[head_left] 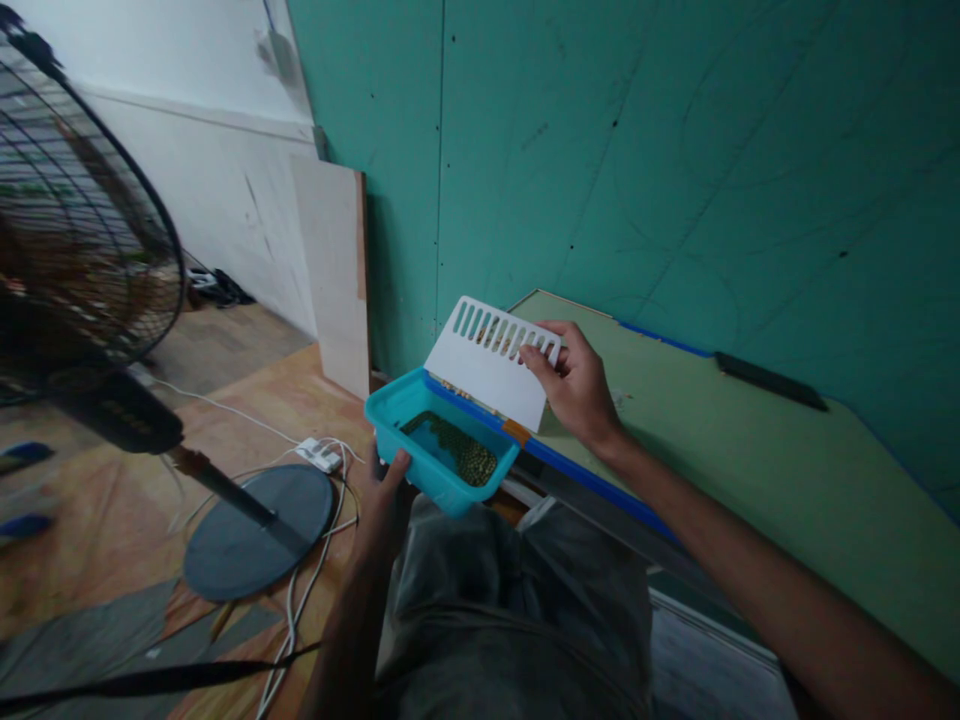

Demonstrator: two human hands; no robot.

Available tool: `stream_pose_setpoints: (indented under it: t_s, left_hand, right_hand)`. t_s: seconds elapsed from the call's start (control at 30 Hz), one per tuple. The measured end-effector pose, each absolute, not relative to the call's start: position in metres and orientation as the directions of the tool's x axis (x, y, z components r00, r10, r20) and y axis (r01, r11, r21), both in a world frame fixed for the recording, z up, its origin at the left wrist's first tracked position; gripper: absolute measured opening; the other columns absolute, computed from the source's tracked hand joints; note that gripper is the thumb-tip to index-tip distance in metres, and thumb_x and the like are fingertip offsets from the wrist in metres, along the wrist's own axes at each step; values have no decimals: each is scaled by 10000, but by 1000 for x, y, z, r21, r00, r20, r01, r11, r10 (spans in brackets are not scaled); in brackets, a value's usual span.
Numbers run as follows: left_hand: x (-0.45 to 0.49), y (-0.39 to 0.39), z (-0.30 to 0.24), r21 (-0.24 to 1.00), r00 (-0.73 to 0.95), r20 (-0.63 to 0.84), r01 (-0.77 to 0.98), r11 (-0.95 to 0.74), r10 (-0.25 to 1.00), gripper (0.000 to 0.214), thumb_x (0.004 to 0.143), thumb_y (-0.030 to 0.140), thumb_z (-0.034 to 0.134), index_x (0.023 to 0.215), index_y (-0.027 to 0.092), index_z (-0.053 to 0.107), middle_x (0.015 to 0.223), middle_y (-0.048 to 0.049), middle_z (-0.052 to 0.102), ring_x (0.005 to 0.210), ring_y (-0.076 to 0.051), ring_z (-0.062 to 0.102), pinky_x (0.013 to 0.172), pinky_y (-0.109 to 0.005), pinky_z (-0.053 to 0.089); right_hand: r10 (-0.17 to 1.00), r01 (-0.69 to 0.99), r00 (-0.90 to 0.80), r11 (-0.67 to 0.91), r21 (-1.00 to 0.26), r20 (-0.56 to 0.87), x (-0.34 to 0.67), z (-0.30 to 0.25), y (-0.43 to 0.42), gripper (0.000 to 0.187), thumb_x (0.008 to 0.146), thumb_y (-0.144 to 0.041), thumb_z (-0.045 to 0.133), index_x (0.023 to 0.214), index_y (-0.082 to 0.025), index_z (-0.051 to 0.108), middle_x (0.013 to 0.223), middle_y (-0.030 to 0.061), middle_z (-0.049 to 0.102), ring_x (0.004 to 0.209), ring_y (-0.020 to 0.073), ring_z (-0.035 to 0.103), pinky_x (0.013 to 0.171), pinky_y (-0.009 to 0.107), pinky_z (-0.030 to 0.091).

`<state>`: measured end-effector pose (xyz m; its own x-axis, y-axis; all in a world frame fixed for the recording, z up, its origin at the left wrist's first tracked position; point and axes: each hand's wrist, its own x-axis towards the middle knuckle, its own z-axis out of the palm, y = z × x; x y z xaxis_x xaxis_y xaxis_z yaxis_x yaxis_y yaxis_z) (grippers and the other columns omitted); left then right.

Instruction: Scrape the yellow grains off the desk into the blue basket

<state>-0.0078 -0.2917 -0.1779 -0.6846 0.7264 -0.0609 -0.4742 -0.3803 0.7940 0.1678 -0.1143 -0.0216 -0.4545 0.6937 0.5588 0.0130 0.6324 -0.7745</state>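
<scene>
My left hand (388, 485) grips the near left side of a turquoise plastic tub (390, 425), its thumb over the rim. Small greenish beans (472, 462) lie in the tub, heaped towards its right end. My right hand (574, 385) is closed on the slotted upper edge of a white flat plastic board (487, 375), tilted above the table edge beside the tub. Small tan grains or beans (465, 395) lie along the board's lower edge, and more show through its slots. The tub sits just below the blue-taped table edge.
The pale green tabletop (735, 470) stretches right, with a dark bar (771, 381) at its back edge by the green wall. On the left stand a fan with a round base (259, 530), a power strip (319, 455) with cables, and a leaning board (334, 270).
</scene>
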Motion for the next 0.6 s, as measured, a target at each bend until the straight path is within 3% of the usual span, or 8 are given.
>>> stream_pose_setpoints:
  t_s: [0.6]
  left_hand:
    - [-7, -291, -176, 783, -675, -76, -496, -376, 734, 721, 805, 453, 920, 1446, 374, 600, 1361, -66, 712, 1130, -279, 751, 930, -423, 633]
  right_hand:
    - [690, -5, -462, 626, -780, 557, 167, -21, -115, 442, 938, -563, 745, 1234, -257, 625, 968, 47, 794, 806, 206, 759, 657, 314, 596]
